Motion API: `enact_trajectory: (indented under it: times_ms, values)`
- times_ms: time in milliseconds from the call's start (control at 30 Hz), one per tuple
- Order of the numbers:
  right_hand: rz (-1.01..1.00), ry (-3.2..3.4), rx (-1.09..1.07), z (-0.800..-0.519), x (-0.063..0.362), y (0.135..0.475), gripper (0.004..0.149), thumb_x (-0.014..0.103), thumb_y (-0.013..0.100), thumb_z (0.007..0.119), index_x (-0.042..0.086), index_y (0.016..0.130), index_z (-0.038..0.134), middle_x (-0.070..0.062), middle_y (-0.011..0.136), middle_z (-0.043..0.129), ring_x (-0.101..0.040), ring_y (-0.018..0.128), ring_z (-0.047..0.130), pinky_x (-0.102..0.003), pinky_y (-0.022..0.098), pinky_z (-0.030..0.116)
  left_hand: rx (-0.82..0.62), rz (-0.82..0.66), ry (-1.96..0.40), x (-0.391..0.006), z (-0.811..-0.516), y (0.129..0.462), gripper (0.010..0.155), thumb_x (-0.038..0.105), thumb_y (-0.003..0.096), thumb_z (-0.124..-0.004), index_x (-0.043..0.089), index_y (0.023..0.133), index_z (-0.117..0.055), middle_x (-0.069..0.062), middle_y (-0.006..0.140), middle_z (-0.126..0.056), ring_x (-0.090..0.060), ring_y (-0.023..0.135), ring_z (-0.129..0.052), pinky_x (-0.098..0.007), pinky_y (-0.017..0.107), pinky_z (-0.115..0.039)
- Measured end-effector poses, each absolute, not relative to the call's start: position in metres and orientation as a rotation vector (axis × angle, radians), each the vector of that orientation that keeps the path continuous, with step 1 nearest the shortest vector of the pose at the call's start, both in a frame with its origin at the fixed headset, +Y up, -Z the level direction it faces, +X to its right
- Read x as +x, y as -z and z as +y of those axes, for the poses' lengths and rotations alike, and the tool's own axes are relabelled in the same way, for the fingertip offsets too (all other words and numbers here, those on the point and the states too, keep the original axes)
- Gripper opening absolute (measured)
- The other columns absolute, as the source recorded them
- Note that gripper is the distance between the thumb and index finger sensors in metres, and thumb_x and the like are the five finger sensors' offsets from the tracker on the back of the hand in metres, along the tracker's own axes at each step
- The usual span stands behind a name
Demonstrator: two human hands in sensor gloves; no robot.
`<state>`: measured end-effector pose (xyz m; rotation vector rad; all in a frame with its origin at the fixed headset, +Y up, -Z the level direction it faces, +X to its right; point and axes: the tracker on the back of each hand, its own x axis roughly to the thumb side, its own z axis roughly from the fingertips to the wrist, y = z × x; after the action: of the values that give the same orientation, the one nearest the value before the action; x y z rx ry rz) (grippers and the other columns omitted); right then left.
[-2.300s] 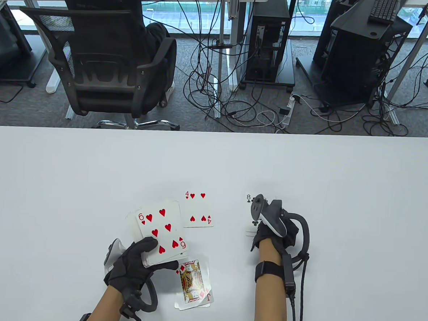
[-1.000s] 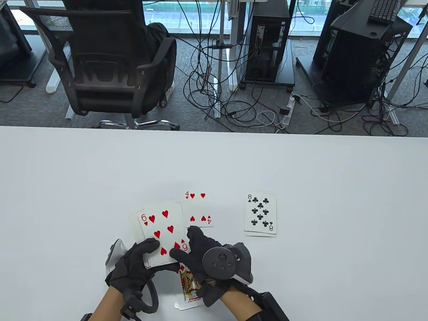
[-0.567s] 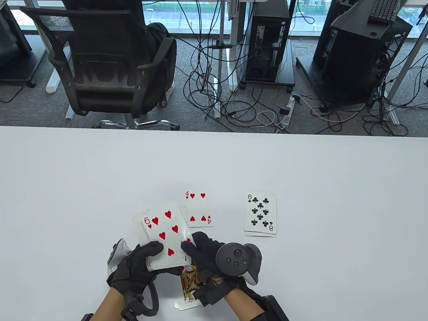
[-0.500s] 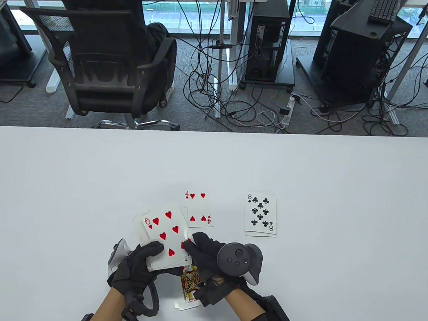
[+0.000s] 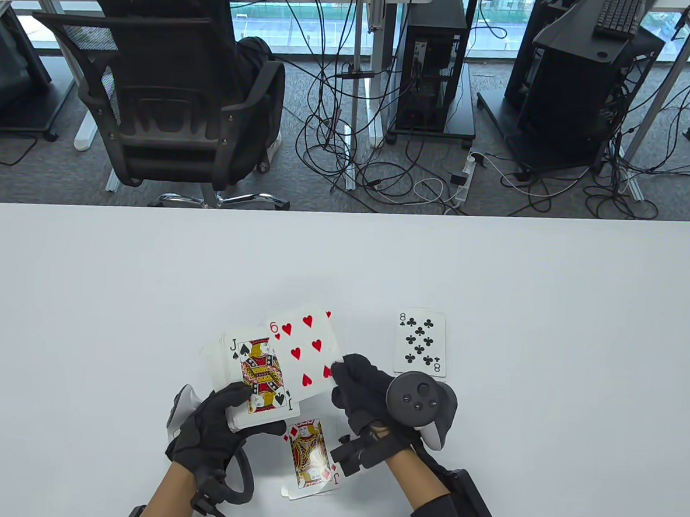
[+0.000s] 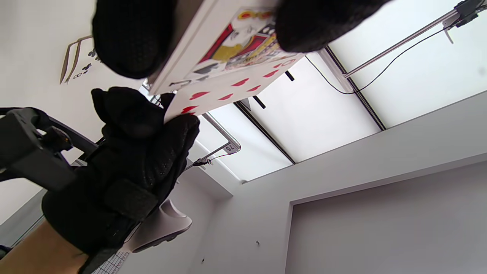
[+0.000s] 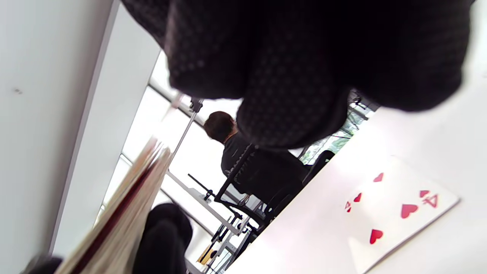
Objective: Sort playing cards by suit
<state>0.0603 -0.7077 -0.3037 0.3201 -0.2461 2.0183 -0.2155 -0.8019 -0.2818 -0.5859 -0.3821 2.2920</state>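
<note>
Sorting early: eight of clubs pile beyond the right hand, jack of diamonds between the wrists, most cards unsorted in the deck gripped by the left hand; right fingers pinch the six of hearts over the four of hearts.
</note>
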Motion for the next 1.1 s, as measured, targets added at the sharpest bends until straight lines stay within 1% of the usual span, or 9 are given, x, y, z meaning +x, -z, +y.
enact_trajectory:
  times_ms: [100, 233, 433, 500, 633, 800, 833, 900, 1100]
  values:
    - [-0.227, -1.994, 0.214, -0.709, 0.073, 0.315, 0.038, 0.021, 0.054, 0.067, -0.012, 0.070, 0.076, -0.005, 0.035, 0.092, -0.026, 0.028, 0.098, -0.039, 0.018, 0.088, -0.579, -0.384, -2.301, -0.216, -0.801, 0.282, 0.061, 0.046, 0.0635, -0.070, 0.037, 0.111, -0.032, -0.001, 0.117, -0.047, -0.037, 0.105, -0.067, -0.047, 0.059, -0.081]
    - [-0.166, -2.032, 0.109, -0.719, 0.073, 0.333, 0.038, 0.022, 0.055, 0.067, -0.012, 0.070, 0.076, -0.005, 0.035, 0.092, -0.025, 0.028, 0.098, -0.038, 0.018, 0.088, -0.574, -0.382, -2.304, -0.216, -0.801, 0.282, 0.061, 0.046, 0.0635, -0.070, 0.037, 0.111, -0.032, -0.001, 0.117, -0.047, -0.037, 0.105, -0.067, -0.047, 0.059, -0.081]
    - [-0.037, -2.111, -0.084, -0.742, 0.047, 0.371, 0.039, 0.022, 0.054, 0.067, -0.013, 0.070, 0.077, -0.005, 0.034, 0.092, -0.025, 0.027, 0.098, -0.038, 0.017, 0.088, -0.546, -0.381, -2.304, -0.221, -0.798, 0.282, 0.061, 0.046, 0.0635, -0.069, 0.037, 0.111, -0.031, -0.001, 0.117, -0.047, -0.037, 0.105, -0.067, -0.046, 0.059, -0.081]
    - [-0.001, -2.134, -0.128, -0.748, 0.039, 0.380, 0.039, 0.022, 0.054, 0.068, -0.013, 0.070, 0.077, -0.005, 0.034, 0.093, -0.026, 0.026, 0.098, -0.039, 0.016, 0.088, -0.536, -0.381, -2.310, -0.224, -0.797, 0.283, 0.061, 0.046, 0.0635, -0.069, 0.037, 0.111, -0.031, -0.001, 0.118, -0.047, -0.037, 0.105, -0.067, -0.046, 0.059, -0.081]
    - [0.134, -2.288, -0.216, -0.762, 0.025, 0.396, 0.040, 0.022, 0.054, 0.068, -0.014, 0.068, 0.078, -0.005, 0.032, 0.093, -0.025, 0.025, 0.098, -0.038, 0.015, 0.088, -0.515, -0.377, -2.324, -0.227, -0.797, 0.284, 0.061, 0.046, 0.0636, -0.069, 0.037, 0.111, -0.031, -0.001, 0.118, -0.047, -0.037, 0.105, -0.067, -0.046, 0.059, -0.081]
    - [0.263, -2.559, -0.223, -0.774, 0.015, 0.404, 0.041, 0.024, 0.054, 0.069, -0.014, 0.065, 0.081, -0.004, 0.028, 0.093, -0.024, 0.018, 0.099, -0.037, 0.011, 0.087, -0.518, -0.375, -2.326, -0.227, -0.796, 0.284, 0.061, 0.046, 0.0637, -0.069, 0.038, 0.111, -0.031, -0.001, 0.118, -0.046, -0.037, 0.105, -0.067, -0.046, 0.059, -0.081]
    - [0.291, -2.644, -0.211, -0.775, 0.013, 0.404, 0.041, 0.025, 0.054, 0.069, -0.012, 0.065, 0.081, -0.002, 0.027, 0.092, -0.021, 0.016, 0.098, -0.035, 0.011, 0.087, -0.521, -0.376, -2.325, -0.227, -0.796, 0.284, 0.061, 0.046, 0.0638, -0.069, 0.037, 0.111, -0.031, -0.001, 0.118, -0.046, -0.037, 0.105, -0.067, -0.046, 0.059, -0.081]
    - [0.243, -2.690, -0.209, -0.776, 0.009, 0.404, 0.041, 0.026, 0.054, 0.069, -0.011, 0.063, 0.082, 0.000, 0.025, 0.091, -0.019, 0.017, 0.097, -0.035, 0.009, 0.087, -0.527, -0.377, -2.326, -0.227, -0.797, 0.284, 0.061, 0.046, 0.0638, -0.069, 0.037, 0.111, -0.031, -0.001, 0.118, -0.046, -0.037, 0.105, -0.067, -0.046, 0.059, -0.081]
    - [0.281, -2.852, -0.208, -0.774, 0.000, 0.403, 0.041, 0.029, 0.055, 0.069, -0.009, 0.063, 0.082, 0.000, 0.024, 0.090, -0.017, 0.016, 0.096, -0.034, 0.009, 0.087, -0.533, -0.361, -2.318, -0.227, -0.797, 0.284, 0.061, 0.046, 0.0638, -0.069, 0.037, 0.111, -0.031, -0.001, 0.118, -0.046, -0.037, 0.105, -0.067, -0.046, 0.059, -0.081]
